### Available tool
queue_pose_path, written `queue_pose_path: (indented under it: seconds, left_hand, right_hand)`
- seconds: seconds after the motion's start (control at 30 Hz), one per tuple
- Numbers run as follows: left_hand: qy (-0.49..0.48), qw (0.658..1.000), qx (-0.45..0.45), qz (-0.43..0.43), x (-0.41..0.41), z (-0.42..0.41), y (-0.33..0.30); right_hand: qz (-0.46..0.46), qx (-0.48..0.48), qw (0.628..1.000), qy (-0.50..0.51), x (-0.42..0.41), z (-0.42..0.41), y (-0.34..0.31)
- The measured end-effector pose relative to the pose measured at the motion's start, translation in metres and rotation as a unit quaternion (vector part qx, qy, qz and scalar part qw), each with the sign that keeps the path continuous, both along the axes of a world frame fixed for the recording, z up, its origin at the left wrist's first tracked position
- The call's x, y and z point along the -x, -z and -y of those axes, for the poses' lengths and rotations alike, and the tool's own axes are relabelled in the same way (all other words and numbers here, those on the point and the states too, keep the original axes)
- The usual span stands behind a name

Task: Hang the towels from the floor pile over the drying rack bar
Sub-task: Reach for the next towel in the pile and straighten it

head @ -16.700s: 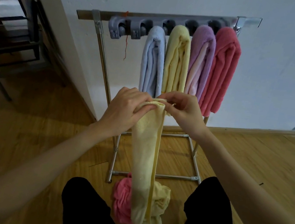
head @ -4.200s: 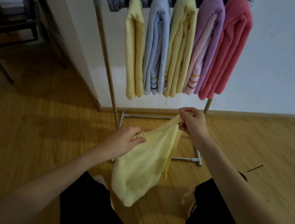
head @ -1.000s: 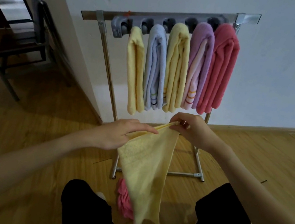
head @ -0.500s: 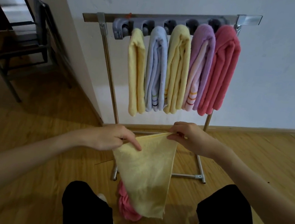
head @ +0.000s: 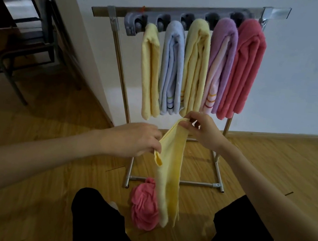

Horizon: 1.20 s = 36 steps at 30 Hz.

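A pale yellow towel [head: 169,175] hangs folded lengthwise in front of me. My right hand [head: 201,130] pinches its top corner. My left hand [head: 137,139] pinches the other edge a little lower. On the floor under it lies a crumpled pink towel [head: 142,205]. The drying rack bar [head: 116,11] stands behind against the wall and carries several towels: yellow [head: 150,74], light blue [head: 171,69], yellow [head: 195,68], purple [head: 220,63] and pink-red [head: 242,70].
The rack's metal base frame [head: 216,184] rests on the wooden floor just beyond the pink towel. My knees in black trousers [head: 95,219] flank the pile. A dark chair [head: 30,41] stands at the far left by a white wall corner.
The yellow towel was spread wide between my hands; now it is folded narrow and hangs longer. My right hand has lifted its corner slightly.
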<state>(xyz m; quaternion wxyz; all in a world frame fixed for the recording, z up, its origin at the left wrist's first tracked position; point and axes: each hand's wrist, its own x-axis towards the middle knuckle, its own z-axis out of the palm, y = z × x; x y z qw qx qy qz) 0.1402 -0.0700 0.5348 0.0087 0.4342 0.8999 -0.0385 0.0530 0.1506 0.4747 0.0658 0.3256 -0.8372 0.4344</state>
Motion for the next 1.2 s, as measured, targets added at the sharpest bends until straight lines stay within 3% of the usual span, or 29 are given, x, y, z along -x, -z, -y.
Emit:
queue_pose_path:
  seconds: [0.1, 0.3, 0.47, 0.63, 1.2]
  left_hand:
    - [0.061, 0.992, -0.003, -0.11, 0.003, -0.003, 0.004]
    - [0.146, 0.982, 0.025, -0.119, 0.011, -0.012, 0.013]
    - [0.068, 0.984, 0.005, -0.163, 0.024, -0.006, 0.015]
    - [-0.009, 0.984, -0.079, -0.162, 0.035, -0.006, 0.012]
    - [-0.096, 0.95, -0.234, -0.184, 0.037, -0.015, 0.022]
  right_hand:
    - [0.004, -0.002, 1.0, 0.008, 0.004, 0.0, 0.001]
    - [0.005, -0.001, 1.0, 0.011, 0.005, 0.002, 0.004]
    - [0.007, 0.035, 0.999, 0.008, 0.0, 0.001, -0.004]
    - [0.036, 0.068, 0.997, -0.01, -0.003, 0.001, -0.015]
    - [0.042, 0.077, 0.995, -0.051, -0.01, 0.003, -0.026]
